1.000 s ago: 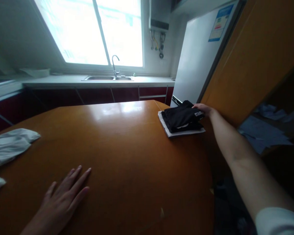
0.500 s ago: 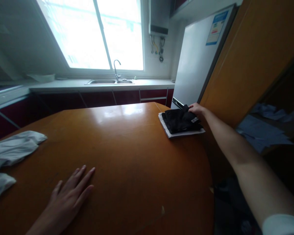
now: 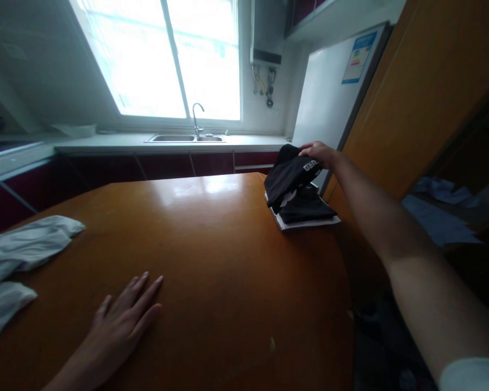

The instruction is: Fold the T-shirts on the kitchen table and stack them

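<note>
My right hand (image 3: 320,153) grips a folded black garment with white lettering (image 3: 290,175) by its upper edge, lifted and tilted above the stack. Under it lies another folded black garment (image 3: 305,207), resting on a white folded cloth or paper layer (image 3: 309,224) at the table's far right edge. Whether the raised garment still touches the stack on its left side I cannot tell. My left hand (image 3: 122,315) lies flat on the brown wooden table (image 3: 220,250), fingers spread, holding nothing.
A crumpled white cloth (image 3: 32,244) lies on the table's left side. Beyond the table are a counter with a sink (image 3: 173,138) and a white fridge (image 3: 326,87). Light blue cloths (image 3: 442,217) sit on a shelf at the right.
My right hand has raised the lettered black garment off the stack, uncovering the black one below. My left hand stays flat on the table.
</note>
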A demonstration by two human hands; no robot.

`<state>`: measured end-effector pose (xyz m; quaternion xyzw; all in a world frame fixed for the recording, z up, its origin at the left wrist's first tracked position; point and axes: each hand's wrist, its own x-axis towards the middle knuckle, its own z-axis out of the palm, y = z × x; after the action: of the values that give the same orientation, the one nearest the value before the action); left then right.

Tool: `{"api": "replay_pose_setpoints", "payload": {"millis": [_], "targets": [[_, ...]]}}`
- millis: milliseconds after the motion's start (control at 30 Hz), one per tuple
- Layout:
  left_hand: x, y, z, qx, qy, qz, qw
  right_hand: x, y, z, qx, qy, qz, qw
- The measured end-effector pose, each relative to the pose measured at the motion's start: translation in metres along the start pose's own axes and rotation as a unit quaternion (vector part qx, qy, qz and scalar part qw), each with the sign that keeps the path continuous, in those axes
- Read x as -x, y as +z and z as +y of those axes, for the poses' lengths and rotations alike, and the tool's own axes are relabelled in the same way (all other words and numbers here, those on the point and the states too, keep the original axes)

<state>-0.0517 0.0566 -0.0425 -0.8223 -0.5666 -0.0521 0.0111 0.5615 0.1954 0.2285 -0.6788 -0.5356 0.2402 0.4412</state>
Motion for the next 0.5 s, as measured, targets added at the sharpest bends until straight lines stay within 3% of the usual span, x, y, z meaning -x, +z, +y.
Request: {"api": "replay_pose_setpoints", "payload": {"millis": [133,267,367,500], "targets": [[0.000,0.003,-0.002,0.005,0.004,0.007,1.000,0.015,0.001,0.059,-0.019,0.107,0.009,0.994],[0.002,0.003,-0.001,0.010,0.004,0.011,1.000,0.026,0.002,0.117,0.003,0.149,0.013,0.989],[0.002,0.003,-0.001,0.010,0.001,0.011,1.000,0.022,0.000,0.140,0.020,0.150,0.020,0.988],[0.002,0.004,-0.003,0.005,0.001,0.009,1.000,0.011,-0.005,0.152,0.056,0.126,0.032,0.990]]}}
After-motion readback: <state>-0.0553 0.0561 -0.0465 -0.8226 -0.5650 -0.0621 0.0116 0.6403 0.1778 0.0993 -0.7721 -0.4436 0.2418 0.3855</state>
